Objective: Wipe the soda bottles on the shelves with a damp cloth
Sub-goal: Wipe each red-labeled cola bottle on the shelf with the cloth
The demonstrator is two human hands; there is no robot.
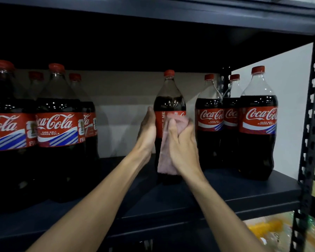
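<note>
- Standing on a dark metal shelf [244,193] beneath a second dark board [153,13], cola bottles with red caps and red labels line a dim storage rack. A white wall [289,79] shows behind them at right.
- A perforated steel post [311,124] marks the rack's right edge.
- The middle bottle [169,99] stands upright and alone, cap on and filled with dark soda to the shoulder.
- Both hands are on it. The left hand [147,128] grips its left side at label height, fingers curled behind.
- The right hand [182,142] clutches a pink cloth [165,160] against the bottle's front. The cloth covers part of the label and hangs below it.
- The left-side bottles [58,128], at least four, crowd the near edge. Three right-side bottles [257,124] stand close together by the post.
- Bare shelf lies on both sides of the middle bottle, wider at left, and in front up to the shelf lip.
- Blurred yellow packages [267,231] sit on the level below, at right.
</note>
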